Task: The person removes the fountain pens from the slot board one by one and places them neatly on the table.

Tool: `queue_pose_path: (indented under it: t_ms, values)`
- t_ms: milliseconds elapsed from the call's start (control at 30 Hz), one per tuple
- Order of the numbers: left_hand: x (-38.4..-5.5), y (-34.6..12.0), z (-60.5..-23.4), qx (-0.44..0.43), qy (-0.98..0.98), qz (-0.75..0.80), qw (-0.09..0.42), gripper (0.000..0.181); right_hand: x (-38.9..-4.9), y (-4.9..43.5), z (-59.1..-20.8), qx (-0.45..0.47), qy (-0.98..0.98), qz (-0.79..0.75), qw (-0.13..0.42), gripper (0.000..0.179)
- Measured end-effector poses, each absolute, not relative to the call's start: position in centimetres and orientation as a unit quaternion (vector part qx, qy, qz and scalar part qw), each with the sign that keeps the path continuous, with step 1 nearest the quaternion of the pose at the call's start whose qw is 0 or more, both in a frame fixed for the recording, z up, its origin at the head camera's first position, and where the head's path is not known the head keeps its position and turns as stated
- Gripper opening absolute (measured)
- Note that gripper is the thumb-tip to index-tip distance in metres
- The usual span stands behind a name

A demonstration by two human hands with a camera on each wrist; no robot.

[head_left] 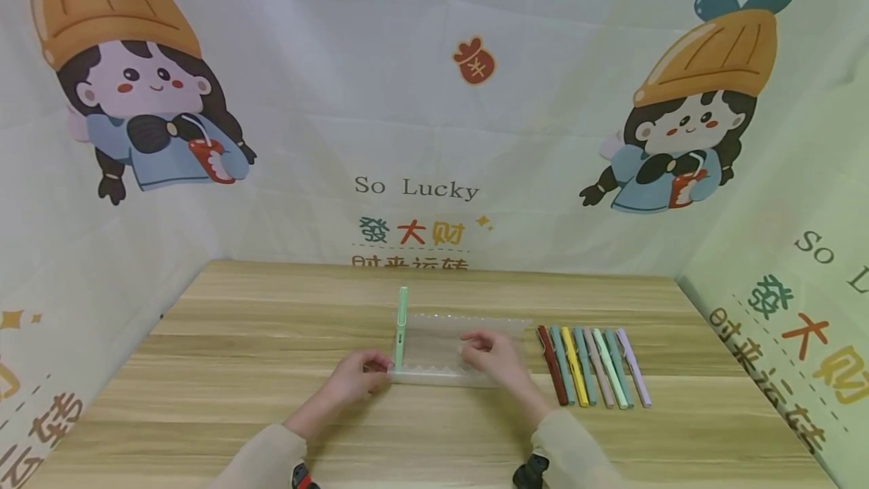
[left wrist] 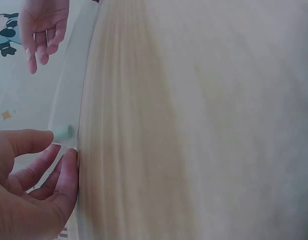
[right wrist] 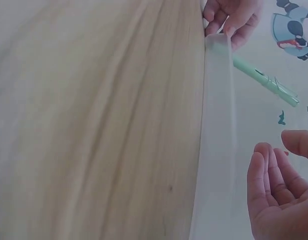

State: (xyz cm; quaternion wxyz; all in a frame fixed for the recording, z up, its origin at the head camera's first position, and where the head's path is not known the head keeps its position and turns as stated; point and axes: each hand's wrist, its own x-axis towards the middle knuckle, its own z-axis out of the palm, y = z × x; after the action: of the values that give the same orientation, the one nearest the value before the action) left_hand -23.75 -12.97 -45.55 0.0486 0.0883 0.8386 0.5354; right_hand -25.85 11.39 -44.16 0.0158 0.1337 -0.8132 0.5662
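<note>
A clear, frosted plastic pen holder (head_left: 441, 379) with notched edges lies in the middle of the table. At its left end a mint-green pen (head_left: 402, 323) stands nearly upright. My left hand (head_left: 360, 372) holds that same end, thumb and fingertips around its corner; in the left wrist view the fingers (left wrist: 69, 175) are bent at it, close to the pen's lower end. Over the holder's right part hovers my right hand (head_left: 494, 355), and the right wrist view shows its fingers (right wrist: 273, 180) loosely bent with nothing between thumb and fingers.
Right of the holder lies a row of several capped pens, among them a dark red pen (head_left: 553, 367), a yellow pen (head_left: 574, 367) and a lilac pen (head_left: 634, 368). A printed cloth (head_left: 305, 96) hangs behind and beside the wooden table (head_left: 204, 398).
</note>
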Motion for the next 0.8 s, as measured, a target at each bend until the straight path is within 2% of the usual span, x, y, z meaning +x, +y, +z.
queue_pose_path:
  t_ms: [133, 800]
  values:
    - [-23.8, -13.0, -45.6, 0.088, 0.838, 0.537, 0.048, 0.015, -26.3, 10.4, -44.3, 0.132, -0.789, 0.6, 0.0, 0.024]
    - [-23.9, -13.1, -45.6, 0.1, 0.833, 0.541, 0.055, 0.016, -27.7, 6.1, -44.4, 0.151, -0.805, 0.573, 0.005, 0.021]
